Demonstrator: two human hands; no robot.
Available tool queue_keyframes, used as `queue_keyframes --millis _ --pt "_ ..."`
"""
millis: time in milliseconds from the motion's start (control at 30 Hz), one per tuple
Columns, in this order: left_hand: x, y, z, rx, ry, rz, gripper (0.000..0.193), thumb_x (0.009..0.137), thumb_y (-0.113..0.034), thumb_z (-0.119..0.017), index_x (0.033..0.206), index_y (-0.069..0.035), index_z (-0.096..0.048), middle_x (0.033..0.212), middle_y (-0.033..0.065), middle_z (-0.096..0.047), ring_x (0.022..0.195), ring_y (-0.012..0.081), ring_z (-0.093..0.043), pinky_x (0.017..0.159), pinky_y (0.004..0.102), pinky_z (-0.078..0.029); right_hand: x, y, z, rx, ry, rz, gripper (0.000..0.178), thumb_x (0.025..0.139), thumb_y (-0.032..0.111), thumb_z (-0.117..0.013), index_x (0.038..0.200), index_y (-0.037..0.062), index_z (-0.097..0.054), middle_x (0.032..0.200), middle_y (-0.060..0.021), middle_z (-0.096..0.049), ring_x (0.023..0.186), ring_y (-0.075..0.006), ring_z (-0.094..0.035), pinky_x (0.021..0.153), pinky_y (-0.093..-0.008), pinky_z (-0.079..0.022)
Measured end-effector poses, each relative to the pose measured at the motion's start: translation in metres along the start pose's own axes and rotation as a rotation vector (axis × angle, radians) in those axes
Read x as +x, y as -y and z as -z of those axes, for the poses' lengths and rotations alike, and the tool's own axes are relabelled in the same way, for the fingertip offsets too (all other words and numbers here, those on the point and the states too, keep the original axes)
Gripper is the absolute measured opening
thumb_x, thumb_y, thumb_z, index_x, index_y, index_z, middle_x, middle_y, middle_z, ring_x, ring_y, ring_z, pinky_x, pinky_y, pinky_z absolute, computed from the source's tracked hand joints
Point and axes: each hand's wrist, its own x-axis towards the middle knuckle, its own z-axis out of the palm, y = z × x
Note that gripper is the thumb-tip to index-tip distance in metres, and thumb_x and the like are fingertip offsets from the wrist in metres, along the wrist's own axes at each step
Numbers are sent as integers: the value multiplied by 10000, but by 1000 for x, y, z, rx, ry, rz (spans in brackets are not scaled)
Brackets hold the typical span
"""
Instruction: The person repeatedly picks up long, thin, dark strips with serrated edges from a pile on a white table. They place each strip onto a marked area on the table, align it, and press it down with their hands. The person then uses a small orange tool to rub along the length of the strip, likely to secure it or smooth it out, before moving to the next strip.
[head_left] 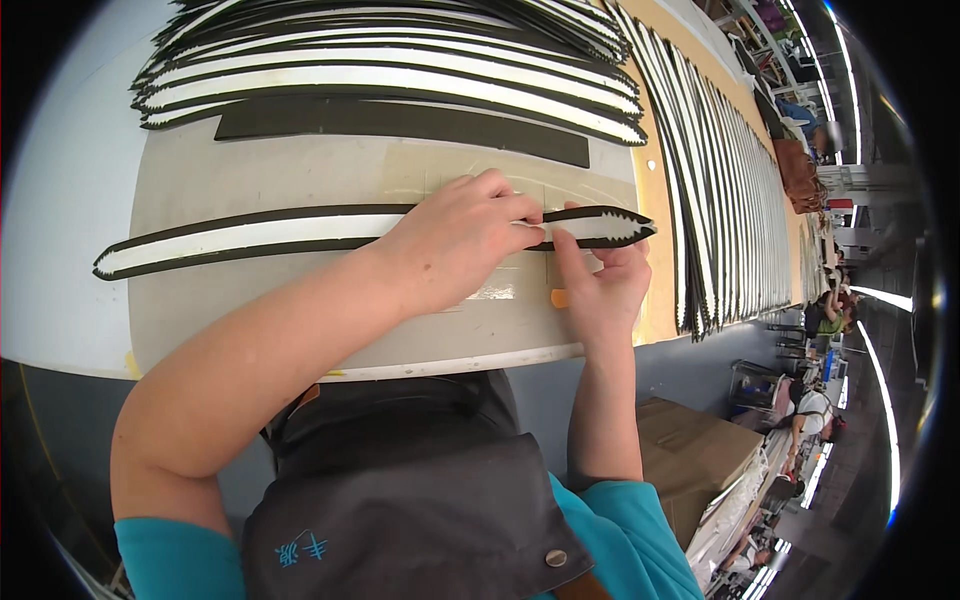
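1. In the middle of the desk (70, 250), the left hand (455, 245) lies flat over a long strip (250, 235). The fingers are bent and press the strip down near its right end, probably to keep it from sliding.
2. Just beside it, the right hand (600, 285) comes from below. Its fingers are bent upward and touch the lower edge of the strip close to the pointed tip. I cannot tell if it pinches the strip or only pushes against it. It seems to hold the end in line.
3. The strip is long, narrow and a little curved. It is white in the middle with a black border, and it comes to a point at both ends. The right end has small notches like teeth along the edge. It lies across a grey mat (250, 170) on the desk, from the left side to the right.
4. Under the hands there is a shiny clear sheet (470, 165) on the mat, and a small orange thing (559, 297) shows near the right thumb.
5. Farther up, a plain black strip (400, 122) lies on the mat, and behind it a pile of similar strips (400, 60).
6. More strips lie in a row (730, 200) on the right.
7. A cardboard box (690, 450) stands below the desk. Other people are in the distance at the right.
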Motion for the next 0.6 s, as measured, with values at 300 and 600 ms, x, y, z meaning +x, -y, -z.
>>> queue_keyframes --millis 300,600 --pt "-1 8 -5 -261 -31 92 310 845 -9 -715 1148 -67 -744 1176 53 -716 1105 281 -602 1014 382 -528 14 19 0 -328 146 163 105 809 37 -758 913 31 -755 735 -92 -693 753 -268 -674 1129 -468 -400" --pt "9 21 28 -1077 -112 500 153 1024 -122 -568 1093 -20 -659 1014 56 -701 823 108 -631 774 277 -558 26 41 0 -478 251 257 148 786 23 -733 926 22 -781 638 -121 -648 695 -289 -663 1114 -464 -422"
